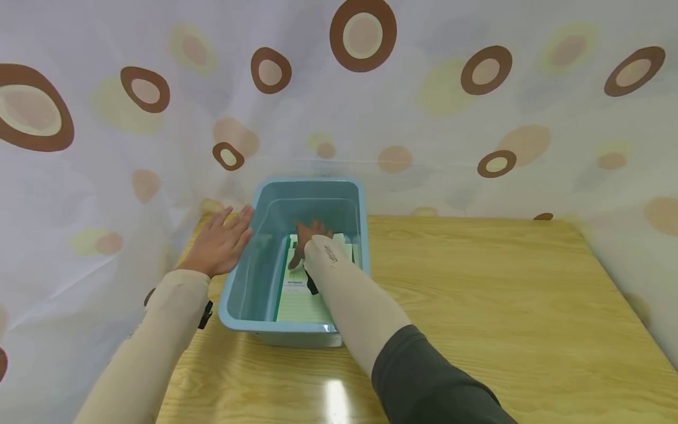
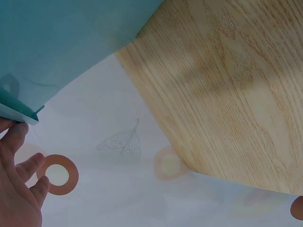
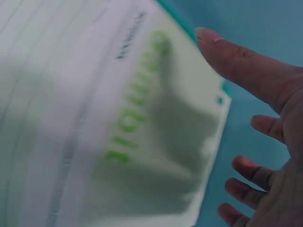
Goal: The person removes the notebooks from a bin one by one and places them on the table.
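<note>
"So, where are the 2 hands?"

"The left hand [image 1: 219, 241] is at the left side of a light blue tub [image 1: 286, 325], its fingers straight, slightly spread and touching the rim. The right hand [image 1: 309, 238] is down inside the tub, over a pale green notebook [image 1: 299, 303], near its far end."

"Is the right hand closed on it?"

"It is wide, the thumb set well apart from the fingers. In the right wrist view the thumb tip overlaps the notebook's green edge; I cannot tell whether they touch."

"How does the notebook lie?"

"Along the bottom of the tub, its green edge on the left. The cover has ruled lines and big green lettering, blurred up close. The right forearm, in a pale sleeve [image 1: 355, 300], hides part of it. More pale edges show beyond, but I cannot tell what they are."

"And around the tub?"

"It stands toward the left of a wood-grain table [image 1: 477, 294], before a pale backdrop [image 1: 424, 194] printed with brown rings and soft spots"
</note>
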Action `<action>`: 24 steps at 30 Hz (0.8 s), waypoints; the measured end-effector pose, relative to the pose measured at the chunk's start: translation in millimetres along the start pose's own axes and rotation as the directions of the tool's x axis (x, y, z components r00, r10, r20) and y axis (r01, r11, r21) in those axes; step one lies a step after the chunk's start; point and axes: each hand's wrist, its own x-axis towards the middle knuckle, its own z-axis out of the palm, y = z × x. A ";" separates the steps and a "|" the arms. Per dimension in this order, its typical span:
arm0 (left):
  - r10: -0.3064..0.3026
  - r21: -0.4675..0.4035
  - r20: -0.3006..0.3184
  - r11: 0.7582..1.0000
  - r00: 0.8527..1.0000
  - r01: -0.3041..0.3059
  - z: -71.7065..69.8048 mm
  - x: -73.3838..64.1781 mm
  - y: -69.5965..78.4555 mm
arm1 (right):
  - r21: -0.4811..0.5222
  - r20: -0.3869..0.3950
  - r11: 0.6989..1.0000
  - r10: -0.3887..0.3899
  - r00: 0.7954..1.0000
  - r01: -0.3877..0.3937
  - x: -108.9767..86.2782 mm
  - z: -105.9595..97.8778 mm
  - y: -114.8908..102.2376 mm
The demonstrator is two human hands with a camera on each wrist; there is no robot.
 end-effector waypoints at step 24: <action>-0.004 0.026 -0.011 1.000 1.000 0.005 0.4 2.4 -0.7 | -0.230 0.182 0.973 0.057 0.982 -0.014 45.0 32.2 8.5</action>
